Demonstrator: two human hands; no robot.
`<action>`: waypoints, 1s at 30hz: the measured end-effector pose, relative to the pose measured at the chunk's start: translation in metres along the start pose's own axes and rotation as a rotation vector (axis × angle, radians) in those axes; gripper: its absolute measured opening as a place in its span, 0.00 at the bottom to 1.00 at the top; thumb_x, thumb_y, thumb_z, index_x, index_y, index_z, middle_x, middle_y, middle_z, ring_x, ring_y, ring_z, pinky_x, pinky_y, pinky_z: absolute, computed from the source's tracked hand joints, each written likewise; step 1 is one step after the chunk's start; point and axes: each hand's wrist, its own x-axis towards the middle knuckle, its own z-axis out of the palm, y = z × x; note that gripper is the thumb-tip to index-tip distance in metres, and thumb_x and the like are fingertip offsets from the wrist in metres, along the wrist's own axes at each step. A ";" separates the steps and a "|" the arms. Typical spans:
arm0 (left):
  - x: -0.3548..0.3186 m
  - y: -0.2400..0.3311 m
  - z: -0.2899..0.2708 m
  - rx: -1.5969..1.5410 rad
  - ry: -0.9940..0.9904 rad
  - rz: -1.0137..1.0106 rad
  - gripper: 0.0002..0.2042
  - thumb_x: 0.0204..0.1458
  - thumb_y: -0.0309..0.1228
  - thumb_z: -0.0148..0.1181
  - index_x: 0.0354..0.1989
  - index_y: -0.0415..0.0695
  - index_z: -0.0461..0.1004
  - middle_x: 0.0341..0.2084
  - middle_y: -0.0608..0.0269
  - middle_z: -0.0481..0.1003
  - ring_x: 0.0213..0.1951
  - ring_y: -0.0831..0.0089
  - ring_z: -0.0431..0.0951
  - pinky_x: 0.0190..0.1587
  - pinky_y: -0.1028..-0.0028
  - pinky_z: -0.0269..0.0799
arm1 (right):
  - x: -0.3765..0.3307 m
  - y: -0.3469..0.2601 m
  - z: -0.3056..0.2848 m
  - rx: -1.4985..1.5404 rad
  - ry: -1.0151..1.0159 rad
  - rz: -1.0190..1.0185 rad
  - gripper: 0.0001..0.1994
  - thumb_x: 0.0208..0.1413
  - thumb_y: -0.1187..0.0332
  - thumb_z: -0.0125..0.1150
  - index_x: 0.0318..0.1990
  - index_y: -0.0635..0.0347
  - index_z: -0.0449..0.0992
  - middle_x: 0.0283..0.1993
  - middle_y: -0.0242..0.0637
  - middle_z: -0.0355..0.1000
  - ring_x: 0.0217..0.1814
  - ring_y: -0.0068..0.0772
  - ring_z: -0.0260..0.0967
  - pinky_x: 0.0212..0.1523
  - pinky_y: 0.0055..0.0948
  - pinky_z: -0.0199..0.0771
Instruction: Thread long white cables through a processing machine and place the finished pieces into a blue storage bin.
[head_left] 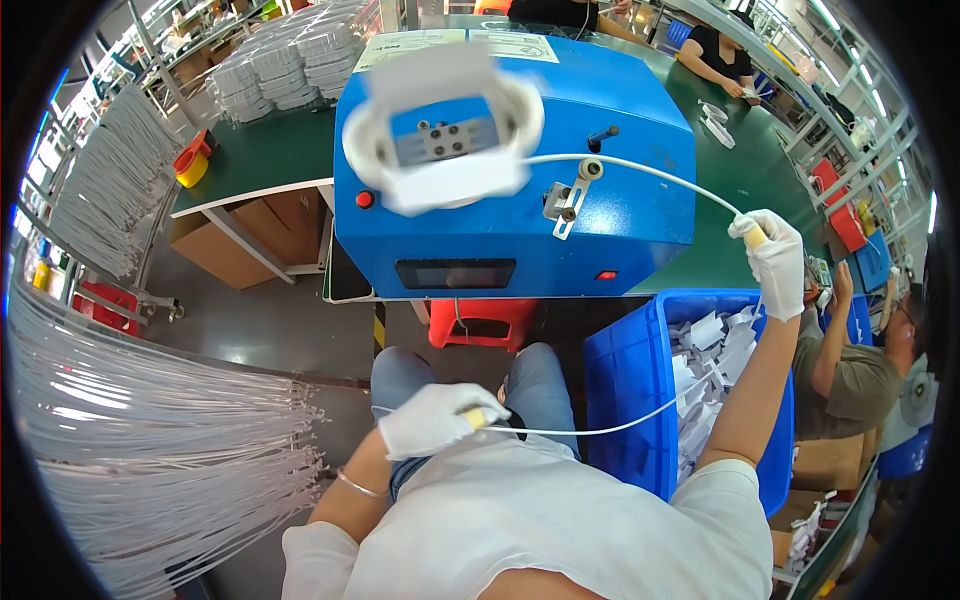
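My right hand [775, 265], in a white glove with a yellow fingertip cover, is raised at the right and closed on a white cable [640, 168]. That cable runs left past a small roller [591, 170] to a blurred white frame-shaped part [455, 185] on the front of a blue machine [620, 110]. Over my lap, my gloved left hand [435, 420] pinches a white length of cable [570, 432], which curves right toward a blue bin [625, 350]. Whether both lengths are one cable I cannot tell.
White plastic pieces [705, 345] fill the bin. Bundles of white cables [170, 430] hang at the left. A red stool [490, 325] is under the machine. Clear trays [290, 60] are stacked on the green bench [265, 150]. Another person [850, 370] sits at the right.
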 end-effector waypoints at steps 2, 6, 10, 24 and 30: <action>0.011 -0.005 0.008 0.048 -0.063 0.067 0.10 0.55 0.26 0.51 0.44 0.41 0.75 0.33 0.63 0.77 0.30 0.81 0.75 0.35 0.79 0.71 | -0.001 -0.001 0.003 0.013 -0.020 0.027 0.10 0.56 0.63 0.59 0.29 0.59 0.76 0.17 0.19 0.61 0.13 0.06 0.48 0.13 0.12 0.41; 0.022 -0.017 0.022 -0.278 -0.163 -0.248 0.12 0.55 0.29 0.53 0.47 0.42 0.74 0.36 0.61 0.77 0.38 0.75 0.76 0.42 0.77 0.71 | -0.006 -0.001 0.010 0.114 -0.104 0.048 0.08 0.55 0.65 0.58 0.28 0.60 0.75 0.17 0.20 0.61 0.12 0.08 0.48 0.13 0.13 0.41; 0.029 -0.029 0.033 -0.156 -0.127 -0.123 0.16 0.55 0.30 0.53 0.52 0.41 0.70 0.41 0.57 0.77 0.44 0.71 0.76 0.49 0.75 0.69 | -0.018 -0.026 0.039 0.280 -0.236 0.056 0.09 0.53 0.67 0.58 0.28 0.65 0.74 0.19 0.30 0.69 0.10 0.15 0.59 0.11 0.15 0.56; 0.021 -0.099 0.026 0.215 0.058 -0.214 0.12 0.51 0.28 0.56 0.44 0.40 0.75 0.39 0.54 0.76 0.42 0.67 0.77 0.46 0.72 0.70 | -0.024 -0.055 0.074 0.411 -0.371 0.214 0.14 0.56 0.62 0.58 0.25 0.65 0.73 0.13 0.25 0.60 0.09 0.14 0.56 0.11 0.15 0.62; 0.044 -0.081 0.038 0.258 -0.044 -0.108 0.12 0.51 0.28 0.57 0.43 0.42 0.76 0.36 0.55 0.77 0.37 0.65 0.77 0.45 0.72 0.71 | -0.035 -0.045 0.074 0.473 -0.211 0.185 0.14 0.56 0.62 0.59 0.26 0.65 0.73 0.15 0.26 0.63 0.09 0.14 0.57 0.12 0.14 0.65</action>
